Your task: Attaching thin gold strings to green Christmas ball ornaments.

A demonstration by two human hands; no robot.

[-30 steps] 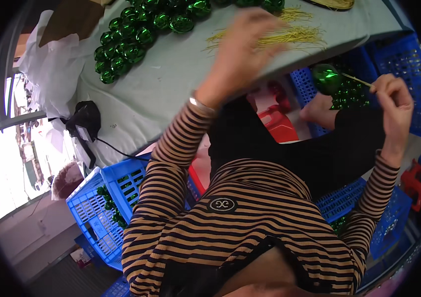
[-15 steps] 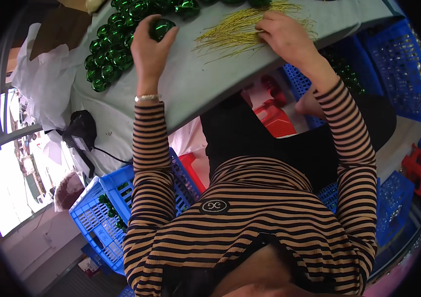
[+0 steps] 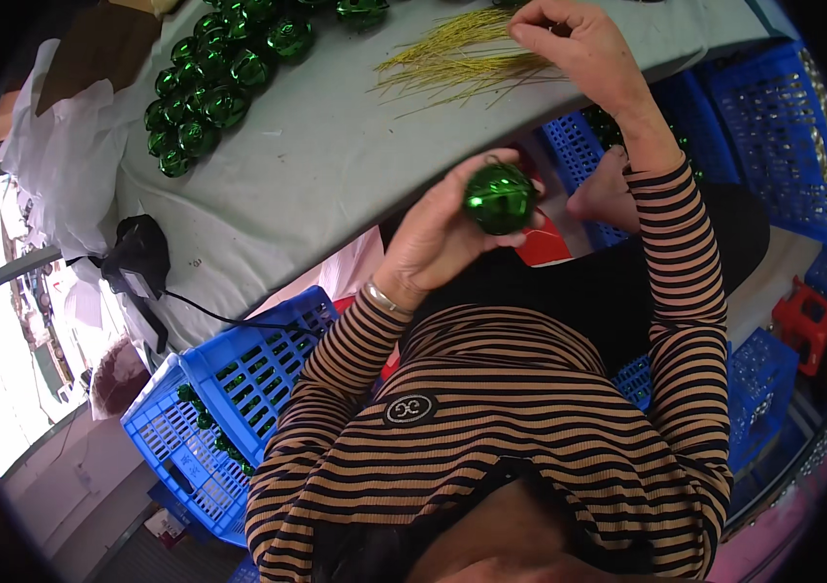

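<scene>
Green ball [image 3: 499, 197] in hand, a worker sat at a cloth-covered table [image 3: 287, 185] that spread from 9 to 1 o'clock across the view. A blue crate [image 3: 229, 352] stood at 8 o'clock, and a pile of green balls [image 3: 224, 105] lay on the table between 10 and 11. Yellow strands [image 3: 452, 68] fanned out at 12. The left hand [image 3: 438, 228] curled half open around the ball, gripping it just past the table's near edge, off center toward 1 o'clock. Farther out at 1, the right hand [image 3: 584, 49] hung partly closed by the strands; whether it held one could not be told. Loosened fingers could have let the smooth ball slip, and tugging one thin, crossing strand could have dragged out others.
</scene>
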